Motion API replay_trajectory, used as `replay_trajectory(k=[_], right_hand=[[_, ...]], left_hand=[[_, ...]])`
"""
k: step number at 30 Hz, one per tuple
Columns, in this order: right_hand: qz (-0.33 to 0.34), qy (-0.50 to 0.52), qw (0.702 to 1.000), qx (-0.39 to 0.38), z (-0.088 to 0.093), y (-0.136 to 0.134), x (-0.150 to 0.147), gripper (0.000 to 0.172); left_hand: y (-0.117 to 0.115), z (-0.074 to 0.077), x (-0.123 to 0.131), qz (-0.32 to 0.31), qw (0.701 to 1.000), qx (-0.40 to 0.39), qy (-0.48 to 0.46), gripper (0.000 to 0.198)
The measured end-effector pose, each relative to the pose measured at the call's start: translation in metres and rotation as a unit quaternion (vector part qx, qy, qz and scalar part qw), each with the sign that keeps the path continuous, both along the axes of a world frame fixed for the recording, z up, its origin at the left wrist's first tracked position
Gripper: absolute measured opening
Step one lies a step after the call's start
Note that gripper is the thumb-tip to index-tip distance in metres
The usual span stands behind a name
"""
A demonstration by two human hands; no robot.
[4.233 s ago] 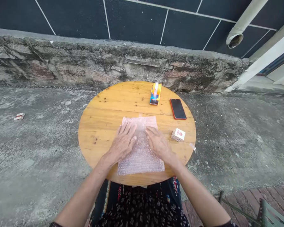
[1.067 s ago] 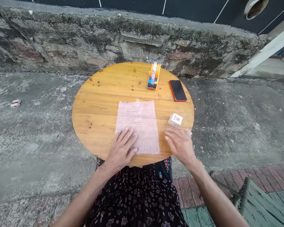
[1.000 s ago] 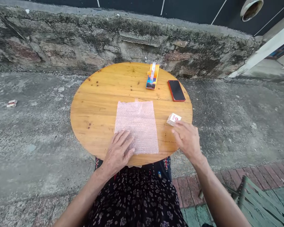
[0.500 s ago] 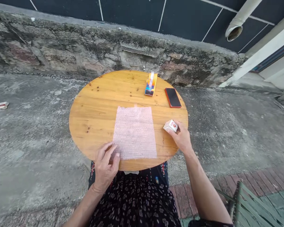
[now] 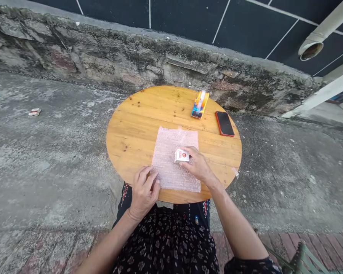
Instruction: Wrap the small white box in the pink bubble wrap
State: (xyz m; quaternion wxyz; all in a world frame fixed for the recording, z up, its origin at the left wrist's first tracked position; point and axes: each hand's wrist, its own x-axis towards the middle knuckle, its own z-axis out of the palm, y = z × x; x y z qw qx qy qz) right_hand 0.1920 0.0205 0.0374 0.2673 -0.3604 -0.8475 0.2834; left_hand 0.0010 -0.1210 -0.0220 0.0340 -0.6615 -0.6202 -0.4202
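A sheet of pinkish bubble wrap [image 5: 171,152] lies flat on a round wooden table [image 5: 131,133]. My right hand [image 5: 198,165] is closed on a small white box with a red mark [image 5: 181,155] and holds it over the middle of the sheet. My left hand [image 5: 144,190] pinches the sheet's near left corner at the table's front edge, fingers curled.
A yellow and blue tape dispenser [image 5: 199,105] stands at the table's far side, with a red-cased phone [image 5: 224,123] to its right. A strip of tape [image 5: 236,173] hangs at the right rim. Rough concrete floor, a stone ledge [image 5: 131,64] and a drain pipe [image 5: 314,43] surround the table.
My right hand took the small box from the table's right side and carried it left onto the bubble wrap. My left hand slid back from flat on the sheet to pinch its corner.
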Motion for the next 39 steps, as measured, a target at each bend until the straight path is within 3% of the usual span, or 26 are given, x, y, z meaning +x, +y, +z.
replay_trajectory(k=[9, 17, 22, 27, 31, 39], right_hand=[[0.029, -0.029, 0.999, 0.005, -0.008, 0.004, -0.007, 0.049], [0.019, -0.050, 0.998, 0.023, -0.003, 0.001, 0.001, 0.061], [0.008, -0.030, 0.999, 0.008, -0.004, 0.001, 0.002, 0.049], [-0.042, 0.049, 0.990, -0.129, -0.003, 0.001, -0.002, 0.042], [-0.023, 0.038, 0.976, -0.211, 0.001, 0.003, -0.003, 0.032], [-0.021, -0.063, 0.996, -0.062, 0.007, 0.010, -0.003, 0.026]], left_hand=[[-0.001, -0.003, -0.001, 0.011, 1.000, -0.022, 0.004, 0.028], [0.000, -0.001, -0.001, 0.012, 1.000, -0.018, 0.011, 0.027], [0.000, 0.000, 0.000, 0.014, 1.000, -0.018, 0.012, 0.026], [0.000, -0.001, 0.000, 0.013, 1.000, -0.022, 0.010, 0.025], [0.000, -0.003, 0.000, 0.016, 1.000, -0.023, 0.002, 0.025], [0.000, -0.004, -0.001, 0.015, 0.999, -0.028, -0.002, 0.026]])
